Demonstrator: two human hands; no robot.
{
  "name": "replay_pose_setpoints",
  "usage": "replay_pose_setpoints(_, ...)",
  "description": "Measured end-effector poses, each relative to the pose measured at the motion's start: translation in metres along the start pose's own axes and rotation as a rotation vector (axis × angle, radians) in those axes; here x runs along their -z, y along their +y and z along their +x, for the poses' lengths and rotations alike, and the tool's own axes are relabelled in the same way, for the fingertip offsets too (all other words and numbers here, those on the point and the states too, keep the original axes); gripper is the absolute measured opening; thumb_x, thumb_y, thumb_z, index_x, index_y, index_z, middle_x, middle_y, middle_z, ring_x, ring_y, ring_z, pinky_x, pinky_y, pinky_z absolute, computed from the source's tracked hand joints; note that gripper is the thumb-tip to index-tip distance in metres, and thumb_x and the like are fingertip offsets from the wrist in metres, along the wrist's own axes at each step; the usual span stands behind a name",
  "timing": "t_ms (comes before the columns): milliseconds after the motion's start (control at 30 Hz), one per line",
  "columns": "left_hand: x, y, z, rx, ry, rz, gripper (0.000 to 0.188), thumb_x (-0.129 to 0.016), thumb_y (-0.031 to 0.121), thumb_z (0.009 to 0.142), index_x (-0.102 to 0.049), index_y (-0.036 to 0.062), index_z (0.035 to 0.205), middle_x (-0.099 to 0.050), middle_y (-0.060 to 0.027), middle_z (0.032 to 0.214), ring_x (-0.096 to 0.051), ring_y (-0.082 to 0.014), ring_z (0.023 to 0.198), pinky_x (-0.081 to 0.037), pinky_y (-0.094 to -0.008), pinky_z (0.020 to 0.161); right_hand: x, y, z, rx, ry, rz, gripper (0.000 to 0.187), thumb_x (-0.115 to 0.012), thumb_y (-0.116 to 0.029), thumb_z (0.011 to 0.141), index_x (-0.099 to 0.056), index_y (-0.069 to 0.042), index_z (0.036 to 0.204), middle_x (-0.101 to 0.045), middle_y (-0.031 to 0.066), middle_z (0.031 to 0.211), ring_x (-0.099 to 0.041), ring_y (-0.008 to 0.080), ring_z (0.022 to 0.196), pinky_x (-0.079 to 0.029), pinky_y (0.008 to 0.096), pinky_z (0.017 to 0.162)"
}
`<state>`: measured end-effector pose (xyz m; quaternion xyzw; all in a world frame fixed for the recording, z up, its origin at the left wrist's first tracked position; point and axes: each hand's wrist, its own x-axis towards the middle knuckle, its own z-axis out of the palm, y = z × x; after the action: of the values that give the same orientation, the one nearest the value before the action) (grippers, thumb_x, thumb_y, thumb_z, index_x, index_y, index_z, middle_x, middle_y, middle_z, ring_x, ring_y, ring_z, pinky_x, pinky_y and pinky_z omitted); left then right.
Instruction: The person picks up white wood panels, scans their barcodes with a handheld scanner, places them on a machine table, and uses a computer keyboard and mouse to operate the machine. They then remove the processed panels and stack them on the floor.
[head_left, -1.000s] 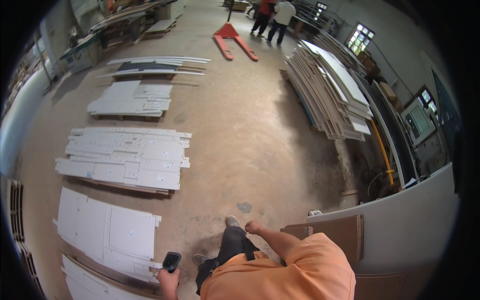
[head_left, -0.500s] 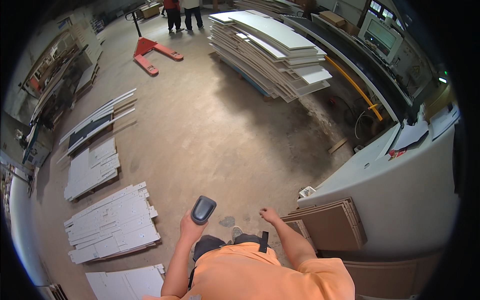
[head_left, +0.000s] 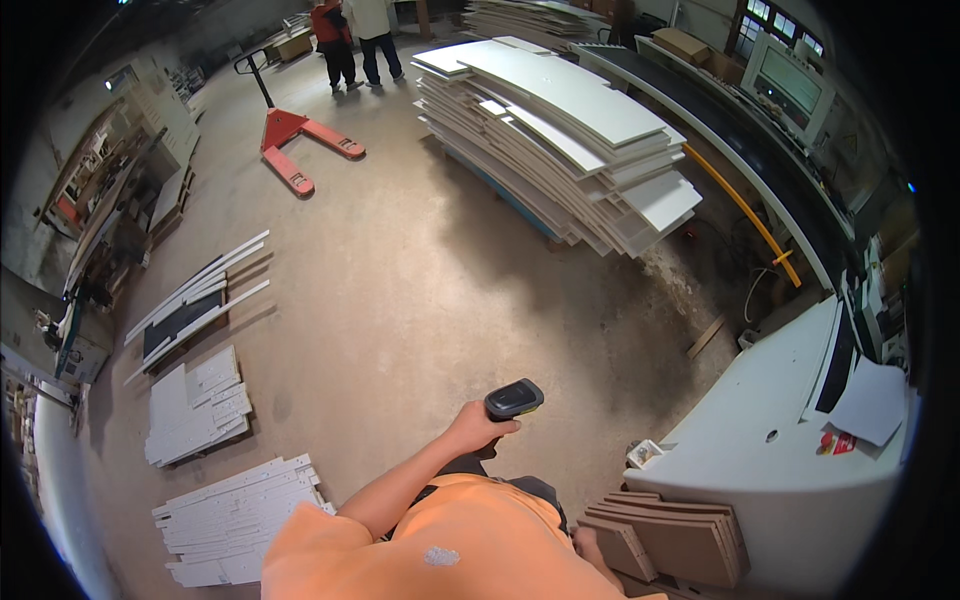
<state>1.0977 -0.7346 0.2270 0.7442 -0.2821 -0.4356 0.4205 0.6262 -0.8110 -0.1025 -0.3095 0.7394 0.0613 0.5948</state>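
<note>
In front of my body, my left hand (head_left: 478, 428) is wrapped around the grip of a dark grey handheld barcode scanner (head_left: 515, 398). The scanner's rounded head points to the right and shows a yellowish edge. Low on my right side, my right hand (head_left: 587, 545) hangs beside my orange shirt, close to brown panels (head_left: 690, 540) that lean against a white machine housing (head_left: 770, 440). Its fingers are mostly hidden, so I cannot make out whether it holds anything.
A tall stack of white boards (head_left: 560, 100) stands ahead on the right, beside a long black conveyor (head_left: 740, 150). A red pallet jack (head_left: 285, 125) stands far left. Piles of white panels (head_left: 235, 515) lie along the left. Two people (head_left: 372, 45) stand at the back.
My left hand has swung the scanner to the right and across my body. My right hand has dropped back toward my side. I have moved forward, and the view has turned slightly.
</note>
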Motion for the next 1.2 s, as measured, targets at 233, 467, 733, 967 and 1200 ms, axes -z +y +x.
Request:
replay_pose_setpoints(233, 0.044, 0.072, 0.157, -0.01, -0.143, -0.099, 0.025, -0.077, 0.021, 0.079, -0.069, -0.0001, 0.089, -0.068, -0.0049, 0.076, -0.067, -0.0142, 0.067, -0.054, -0.0312, 0.066, -0.066, -0.074, -0.023, -0.026, -0.067, 0.06, 0.013, -0.056, -0.008, 0.086, -0.064, 0.001, 0.082, -0.061, 0.011, 0.07, -0.058, 0.0223, 0.052, -0.041, 0.0337, 0.042)
replay_pose_setpoints(467, 0.015, 0.105, 0.281, -0.003, -0.14, -0.171, 0.024, -0.077, 0.021, 0.079, -0.069, 0.0003, 0.089, -0.069, -0.0055, 0.078, -0.066, -0.0148, 0.074, -0.052, -0.0309, 0.072, -0.062, -0.241, 0.037, 0.043, -0.096, 0.054, 0.013, -0.057, -0.008, 0.086, -0.064, 0.001, 0.083, -0.063, 0.0109, 0.071, -0.059, 0.0208, 0.052, -0.043, 0.0323, 0.043)
replay_pose_setpoints(733, 0.023, 0.192, 0.403, 0.031, 0.026, -0.182, 0.026, -0.079, 0.021, 0.077, -0.067, 0.0014, 0.089, -0.065, -0.0042, 0.078, -0.06, -0.0148, 0.072, -0.049, -0.0321, 0.069, -0.026, -0.549, 0.105, 0.371, -0.081, -0.118, 0.011, -0.054, -0.007, 0.088, -0.065, -0.002, 0.087, -0.064, 0.0071, 0.073, -0.059, 0.0149, 0.054, -0.043, 0.0287, 0.041)
replay_pose_setpoints(967, 0.042, 0.285, 0.531, -0.039, 0.097, -0.349, 0.031, -0.079, 0.034, 0.078, -0.067, 0.0059, 0.085, -0.055, 0.0003, 0.066, -0.048, -0.011, 0.053, -0.036, -0.03, 0.047, -0.054, -0.764, 0.08, 0.663, -0.096, 0.072, 0.02, -0.058, -0.013, 0.095, -0.064, -0.001, 0.11, -0.071, 0.0073, 0.091, -0.066, 0.0132, 0.073, -0.05, 0.0243, 0.058)
replay_pose_setpoints(1200, 0.081, 0.34, 0.725, 0.005, 0.203, -0.362, 0.036, -0.073, 0.041, 0.082, -0.067, 0.0063, 0.084, -0.052, 0.0024, 0.061, -0.04, -0.009, 0.043, -0.028, -0.0269, 0.037, -0.057, -0.775, 0.071, 0.506, -0.168, -0.042, 0.026, -0.061, -0.012, 0.095, -0.063, 0.001, 0.117, -0.072, 0.0092, 0.098, -0.068, 0.0134, 0.079, -0.052, 0.0256, 0.064)
